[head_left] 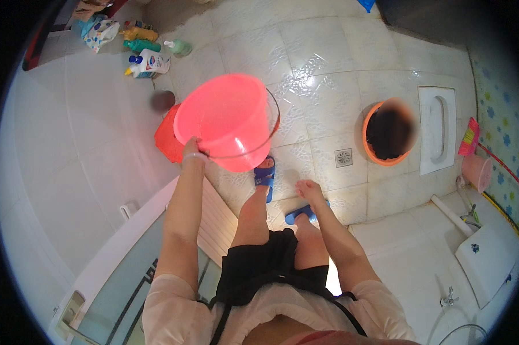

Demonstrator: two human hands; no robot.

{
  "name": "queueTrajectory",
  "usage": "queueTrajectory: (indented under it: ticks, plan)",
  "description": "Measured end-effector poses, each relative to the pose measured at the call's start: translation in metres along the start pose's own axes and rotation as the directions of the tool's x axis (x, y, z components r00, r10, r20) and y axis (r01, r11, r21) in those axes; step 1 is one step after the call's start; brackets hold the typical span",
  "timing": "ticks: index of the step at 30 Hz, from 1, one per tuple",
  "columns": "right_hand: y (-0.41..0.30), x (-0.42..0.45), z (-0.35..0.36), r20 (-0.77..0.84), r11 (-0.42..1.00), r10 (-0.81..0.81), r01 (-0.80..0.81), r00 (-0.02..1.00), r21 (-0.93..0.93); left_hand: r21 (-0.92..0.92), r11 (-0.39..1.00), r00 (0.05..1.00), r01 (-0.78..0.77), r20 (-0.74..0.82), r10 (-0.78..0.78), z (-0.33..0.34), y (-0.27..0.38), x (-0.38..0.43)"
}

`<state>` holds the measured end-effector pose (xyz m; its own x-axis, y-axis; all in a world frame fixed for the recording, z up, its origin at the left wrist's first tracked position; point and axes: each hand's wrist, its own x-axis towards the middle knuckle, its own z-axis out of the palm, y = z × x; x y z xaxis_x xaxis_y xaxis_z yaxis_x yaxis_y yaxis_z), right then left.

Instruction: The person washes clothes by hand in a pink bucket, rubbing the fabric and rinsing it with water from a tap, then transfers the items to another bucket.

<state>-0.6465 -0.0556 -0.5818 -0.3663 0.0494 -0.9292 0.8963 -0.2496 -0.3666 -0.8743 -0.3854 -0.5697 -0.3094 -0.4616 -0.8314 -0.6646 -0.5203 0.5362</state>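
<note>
My left hand (193,148) grips the rim of a pink plastic bucket (229,118). The bucket is tilted over the floor, its mouth towards the left and its inside looking empty. Its wire handle (277,113) hangs round the right and near sides. Part of a red object (168,138) shows behind the bucket; the rest is hidden. My right hand (310,190) hangs above a blue slipper, fingers loosely bent, holding nothing. An orange tub (387,162) with dark contents, partly blurred, stands on the tiles to its right.
A floor drain (343,158) lies left of the tub, and a white squat toilet (437,129) right of it. Several bottles, one a white cleaner bottle (153,64), stand by the left wall. A glazed door (134,276) is at my lower left; a pink bin (476,173) stands far right.
</note>
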Motion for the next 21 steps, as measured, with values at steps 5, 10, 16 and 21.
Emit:
queueTrajectory:
  ticks: [5, 10, 16, 21]
  plan:
    - [0.034, -0.028, -0.037, 0.010, 0.999, 0.010, -0.010, 1.000, 0.048, 0.110, 0.993, 0.998, -0.042, -0.030, 0.046, 0.059, 0.021, 0.002]
    - [0.038, -0.041, -0.040, -0.050, 0.996, 0.020, -0.015, 0.999, 0.093, 0.039, 0.999, 1.000, -0.003, 0.003, 0.003, 0.082, 0.040, 0.003]
    - [0.045, -0.044, -0.035, -0.060, 0.963, -0.003, 0.019, 0.998, 0.268, -0.055, 0.996, 0.995, -0.072, -0.074, 0.068, 0.099, 0.043, 0.003]
    - [0.041, -0.057, -0.029, -0.067, 0.967, 0.052, -0.033, 0.996, 0.252, 0.001, 1.000, 1.000, -0.026, 0.002, 0.026, 0.081, 0.042, 0.018]
